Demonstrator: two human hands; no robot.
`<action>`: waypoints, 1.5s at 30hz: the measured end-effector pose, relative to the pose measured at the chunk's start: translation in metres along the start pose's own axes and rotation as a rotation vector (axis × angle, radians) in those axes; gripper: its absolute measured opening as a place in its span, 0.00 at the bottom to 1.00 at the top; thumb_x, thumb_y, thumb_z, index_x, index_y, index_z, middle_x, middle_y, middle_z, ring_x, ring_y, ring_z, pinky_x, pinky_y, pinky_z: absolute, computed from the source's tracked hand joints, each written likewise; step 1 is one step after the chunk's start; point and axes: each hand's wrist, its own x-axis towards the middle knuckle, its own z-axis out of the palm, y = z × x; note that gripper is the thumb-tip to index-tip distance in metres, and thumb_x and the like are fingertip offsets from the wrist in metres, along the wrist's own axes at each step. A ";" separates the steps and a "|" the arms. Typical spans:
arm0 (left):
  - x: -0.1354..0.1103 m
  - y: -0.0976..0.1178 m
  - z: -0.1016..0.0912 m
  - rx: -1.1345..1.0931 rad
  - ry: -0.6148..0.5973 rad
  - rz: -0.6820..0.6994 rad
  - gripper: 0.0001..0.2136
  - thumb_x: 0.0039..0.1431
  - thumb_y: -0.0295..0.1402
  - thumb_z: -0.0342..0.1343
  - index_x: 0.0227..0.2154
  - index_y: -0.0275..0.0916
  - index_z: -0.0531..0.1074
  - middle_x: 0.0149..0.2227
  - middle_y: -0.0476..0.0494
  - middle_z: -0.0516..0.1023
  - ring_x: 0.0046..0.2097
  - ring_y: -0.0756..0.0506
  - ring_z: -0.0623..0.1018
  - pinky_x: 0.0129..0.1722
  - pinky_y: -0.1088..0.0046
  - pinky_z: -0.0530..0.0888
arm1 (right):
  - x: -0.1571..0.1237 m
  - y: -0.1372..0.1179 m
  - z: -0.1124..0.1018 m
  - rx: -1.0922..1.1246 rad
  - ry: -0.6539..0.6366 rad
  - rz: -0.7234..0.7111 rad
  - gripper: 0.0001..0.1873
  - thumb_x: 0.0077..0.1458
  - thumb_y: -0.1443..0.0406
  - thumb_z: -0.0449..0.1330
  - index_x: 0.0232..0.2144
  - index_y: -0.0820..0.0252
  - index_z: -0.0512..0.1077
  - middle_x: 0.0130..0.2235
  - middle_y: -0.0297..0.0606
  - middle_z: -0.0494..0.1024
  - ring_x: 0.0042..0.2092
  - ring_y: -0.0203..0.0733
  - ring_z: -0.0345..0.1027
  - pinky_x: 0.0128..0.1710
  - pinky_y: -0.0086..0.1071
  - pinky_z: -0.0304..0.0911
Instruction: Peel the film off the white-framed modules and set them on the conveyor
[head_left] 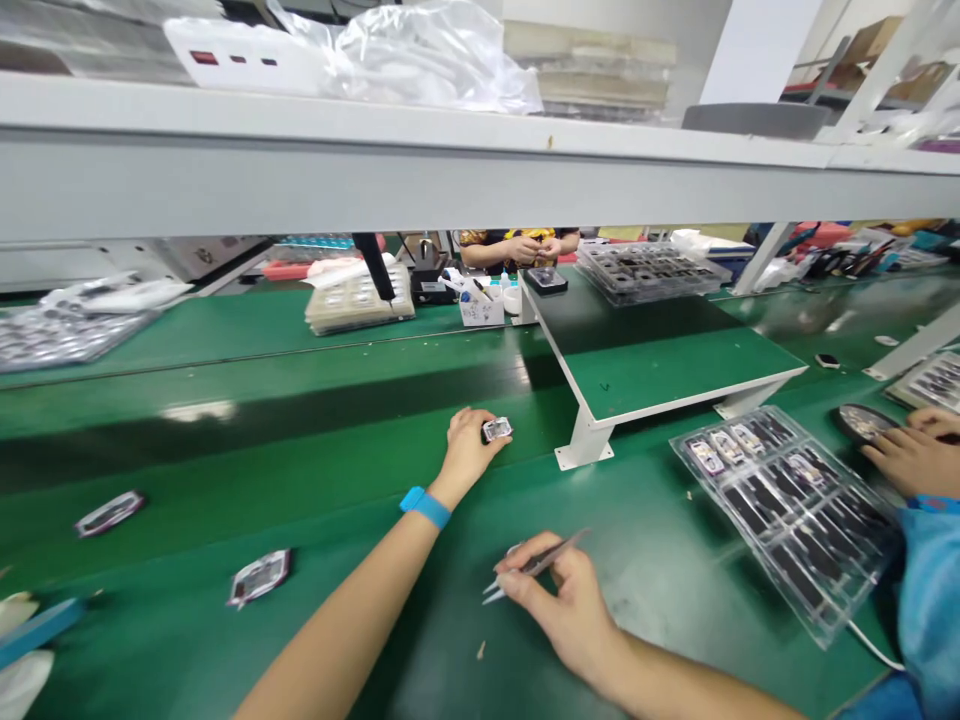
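My left hand [469, 450] reaches out over the green belt with a blue wristband [425, 506] on the wrist. Its fingers are pinched on a small silver-framed part [497, 429] lying on the belt. My right hand [559, 600] rests nearer to me, closed around metal tweezers [534, 567] whose tips point left. Two similar flat parts [260, 577] [109, 513] lie on the belt to the left, away from both hands.
A clear tray [795, 515] of dark parts lies at the right, beside a co-worker's hand [911, 455] and blue sleeve. A white-framed green platform [660, 365] stands over the belt. Across the belt another person's hands [529, 247] work near stacked trays [645, 270]. A grey shelf [450, 170] runs overhead.
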 end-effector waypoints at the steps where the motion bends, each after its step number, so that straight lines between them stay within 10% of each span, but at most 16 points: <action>1: -0.008 0.001 -0.001 -0.059 0.006 -0.021 0.12 0.61 0.35 0.58 0.45 0.36 0.72 0.47 0.41 0.75 0.47 0.40 0.76 0.47 0.56 0.74 | 0.000 0.000 -0.001 0.014 0.005 -0.001 0.07 0.51 0.61 0.67 0.30 0.58 0.77 0.32 0.39 0.82 0.35 0.45 0.76 0.38 0.35 0.69; 15: -0.182 0.046 -0.034 -0.841 -0.198 -0.489 0.28 0.50 0.37 0.67 0.54 0.43 0.68 0.48 0.40 0.77 0.43 0.43 0.75 0.37 0.73 0.72 | 0.000 0.009 -0.001 0.049 0.124 -0.039 0.07 0.48 0.60 0.69 0.28 0.56 0.77 0.31 0.36 0.78 0.36 0.44 0.72 0.40 0.36 0.67; 33: -0.190 0.052 -0.036 -1.105 -0.114 -0.581 0.19 0.52 0.39 0.62 0.47 0.39 0.75 0.37 0.41 0.77 0.34 0.45 0.74 0.31 0.70 0.69 | -0.003 0.004 0.002 0.032 -0.069 -0.094 0.08 0.48 0.57 0.71 0.26 0.51 0.78 0.28 0.37 0.81 0.42 0.48 0.71 0.45 0.42 0.66; 45: -0.189 0.047 -0.035 -0.871 -0.181 -0.503 0.19 0.48 0.36 0.65 0.45 0.42 0.74 0.33 0.47 0.77 0.29 0.48 0.71 0.31 0.72 0.70 | 0.003 0.003 -0.006 -0.038 -0.057 -0.050 0.05 0.51 0.61 0.68 0.29 0.54 0.77 0.31 0.35 0.81 0.38 0.44 0.74 0.43 0.37 0.68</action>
